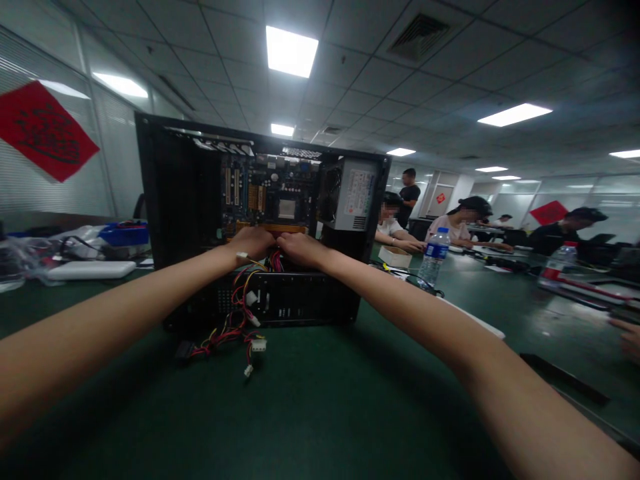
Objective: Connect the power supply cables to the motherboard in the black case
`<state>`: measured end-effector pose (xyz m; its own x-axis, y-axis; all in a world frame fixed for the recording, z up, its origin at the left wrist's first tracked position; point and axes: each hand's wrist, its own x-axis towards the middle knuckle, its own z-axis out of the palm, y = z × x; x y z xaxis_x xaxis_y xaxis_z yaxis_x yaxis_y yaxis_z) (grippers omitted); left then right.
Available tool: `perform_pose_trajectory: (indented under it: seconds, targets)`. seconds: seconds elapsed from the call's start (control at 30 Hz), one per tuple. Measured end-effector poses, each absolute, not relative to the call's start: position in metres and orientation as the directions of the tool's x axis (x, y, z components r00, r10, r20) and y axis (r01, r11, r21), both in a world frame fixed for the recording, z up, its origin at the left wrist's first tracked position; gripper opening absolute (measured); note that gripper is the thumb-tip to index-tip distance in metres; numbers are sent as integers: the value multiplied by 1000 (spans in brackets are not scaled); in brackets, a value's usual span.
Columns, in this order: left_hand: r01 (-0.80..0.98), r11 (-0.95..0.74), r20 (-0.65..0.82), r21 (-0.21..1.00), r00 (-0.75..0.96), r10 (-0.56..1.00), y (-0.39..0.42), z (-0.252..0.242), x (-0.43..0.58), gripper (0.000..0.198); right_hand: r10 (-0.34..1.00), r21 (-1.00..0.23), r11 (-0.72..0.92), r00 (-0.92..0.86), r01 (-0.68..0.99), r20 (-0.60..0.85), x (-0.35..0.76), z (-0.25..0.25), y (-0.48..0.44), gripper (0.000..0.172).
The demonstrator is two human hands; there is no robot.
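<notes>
Case: the black computer case (pixel 310 298) stands on the green worktop (pixel 310 407), open side facing the worktop's near edge.
Inside: the motherboard (pixel 274 193) sits against the back; the power supply (pixel 357 193) fills the upper right corner.
Left hand: the hand (pixel 254 243) reaches in at the board's lower edge, fingers curled; how far closed, and on what, I cannot tell.
Right hand: the hand (pixel 301 249) meets it beside the wire bundle (pixel 275 261); fingertips hidden, grip unclear.
Loose leads: white plug (pixel 259 345) and black connector (pixel 185 351) lie before the case's lower edge.
Bottle: the blue-capped bottle (pixel 435 257) stands beyond the case's right edge.
</notes>
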<state>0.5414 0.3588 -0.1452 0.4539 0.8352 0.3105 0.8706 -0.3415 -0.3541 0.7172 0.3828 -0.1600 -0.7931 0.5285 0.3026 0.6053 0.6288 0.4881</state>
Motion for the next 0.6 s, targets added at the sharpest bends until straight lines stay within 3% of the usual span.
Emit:
perform_pose_trajectory:
  seconds: [0.27, 0.6]
  targets:
    - [878, -320, 331, -355, 438, 836, 361, -147, 541, 34, 502, 597, 602, -833, 531, 235, 718, -160, 380, 29]
    - [892, -346, 376, -291, 440, 816, 366, -151, 541, 35, 526, 596, 579, -813, 557, 250, 721, -164, 382, 26]
